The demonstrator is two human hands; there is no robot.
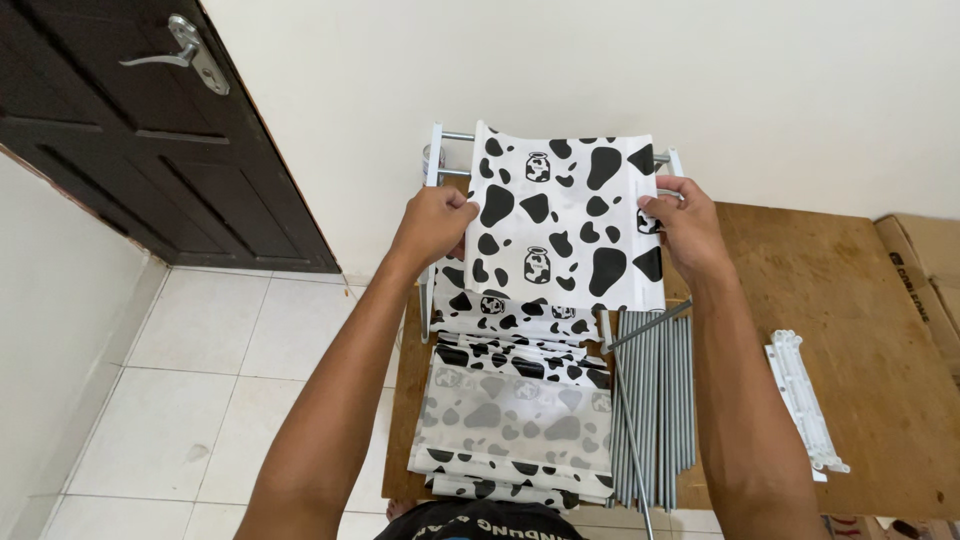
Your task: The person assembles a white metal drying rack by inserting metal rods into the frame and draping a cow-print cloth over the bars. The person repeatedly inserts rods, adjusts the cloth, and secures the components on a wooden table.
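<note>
- Left hand pinching the left edge of the cow-print fabric panel, fingers curled shut on it.
- Right hand pinching the right edge of the same panel, thumb on top, fingers closed under it.
- Panel held flat and stretched over the 2 top metal rods of the white rack frame, near the wall.
- Best to keep both sides level, so the cloth sits straight and not crooked.
- Best to pull gently and evenly, so no wrinkles show in the middle.
- Good to check that the far edge lines up with the far rod before letting go.
- More cow-print panels stacked just below, on the wooden table.
- Bundle of grey metal tubes lying just beside that stack, on its right.
- 1 loose tube leaning across the bundle; careful not to bump it with an elbow.
- White plastic side pieces lying well apart, further right.
- Dark door on the left; white floor tiles below.
</note>
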